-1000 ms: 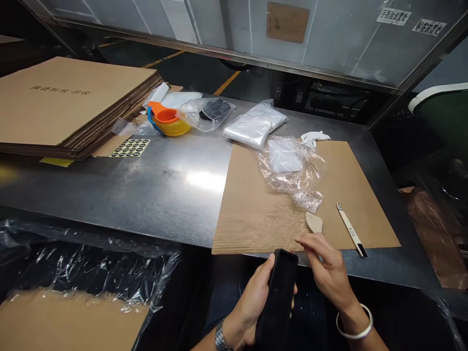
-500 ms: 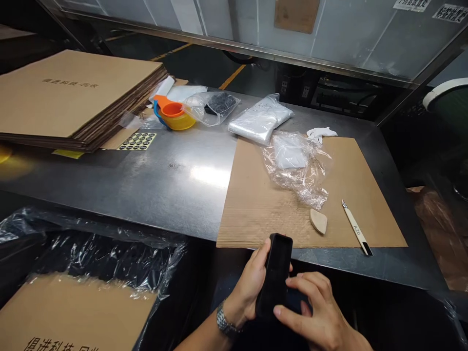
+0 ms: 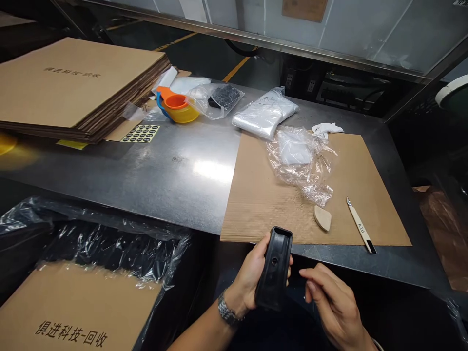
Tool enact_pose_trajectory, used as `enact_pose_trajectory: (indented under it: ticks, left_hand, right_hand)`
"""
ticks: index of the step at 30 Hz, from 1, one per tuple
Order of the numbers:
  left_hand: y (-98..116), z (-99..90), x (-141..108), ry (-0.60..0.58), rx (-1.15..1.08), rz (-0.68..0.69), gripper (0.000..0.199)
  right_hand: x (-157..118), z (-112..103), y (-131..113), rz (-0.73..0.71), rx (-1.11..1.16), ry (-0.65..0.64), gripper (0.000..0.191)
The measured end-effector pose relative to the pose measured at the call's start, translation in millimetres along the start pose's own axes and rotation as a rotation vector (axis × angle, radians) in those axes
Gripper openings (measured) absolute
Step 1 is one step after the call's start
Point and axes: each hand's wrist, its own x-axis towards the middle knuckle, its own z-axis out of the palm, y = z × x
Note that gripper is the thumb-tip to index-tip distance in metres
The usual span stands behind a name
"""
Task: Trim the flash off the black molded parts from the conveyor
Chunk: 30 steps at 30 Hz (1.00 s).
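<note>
My left hand (image 3: 253, 275) is wrapped round a long black, hollow plastic part (image 3: 275, 268), holding it tilted just off the table's front edge. Its recessed side faces up, with a small round hole near the middle. To the right of the part, my right hand (image 3: 334, 300) is apart from it, fingers loosely bent, with nothing seen in them. Beyond the hands, a beige rounded pad (image 3: 322, 218) rests on a flat cardboard sheet (image 3: 256, 204). A craft knife (image 3: 360, 224) marked A26 lies at the sheet's right, its black end past the sheet's edge.
Crumpled clear plastic (image 3: 300, 161), a packet of plastic bags (image 3: 265, 113) and a white glove (image 3: 326, 129) lie farther back. On the metal table (image 3: 164, 180) are measuring cups (image 3: 179, 107), a sticker sheet (image 3: 141, 133) and stacked cardboard (image 3: 80, 87). A plastic-lined bin (image 3: 109, 248) stands lower left.
My right hand has moved away from the black part to the right. The part is tipped so its recess and hole show more clearly. The camera view has shifted slightly.
</note>
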Motion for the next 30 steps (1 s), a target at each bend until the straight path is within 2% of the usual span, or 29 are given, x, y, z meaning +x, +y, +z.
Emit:
enact_pose_trajectory:
  ticks: [7,9,13,17,21,25,30]
  left_hand:
    - [-1.9,-1.3,-2.9,0.008,-0.041,0.081,0.068]
    - [-4.1,-0.6,-3.3,0.015,-0.048,0.121,0.063]
    - [-8.8,3.0,-5.6,0.038,-0.061,0.283,0.045]
    - [-12.0,5.7,-8.6,0.114,0.005,0.391,0.052]
    - [-15.4,4.5,-10.1,0.180,0.122,0.458,0.057]
    - [-15.8,2.2,-9.7,0.138,0.157,0.435,0.062]
    - [-11.1,3.3,-10.1,0.064,0.047,0.289,0.060]
  right_hand:
    - [9.3,10.1,-7.1,0.096,-0.093,-0.075,0.012]
    - [12.5,12.5,-8.3,0.185,-0.098,-0.077,0.014]
    - [21.3,16.7,-6.9,0.381,-0.092,-0.062,0.020]
    - [36.8,17.7,-1.7,0.499,-0.146,-0.064,0.022]
    - [52.7,17.0,0.9,0.582,-0.042,-0.075,0.032]
    - [60.1,17.8,3.9,0.619,0.015,-0.024,0.047]
    - [58.5,14.2,13.0,0.712,0.136,0.062,0.047]
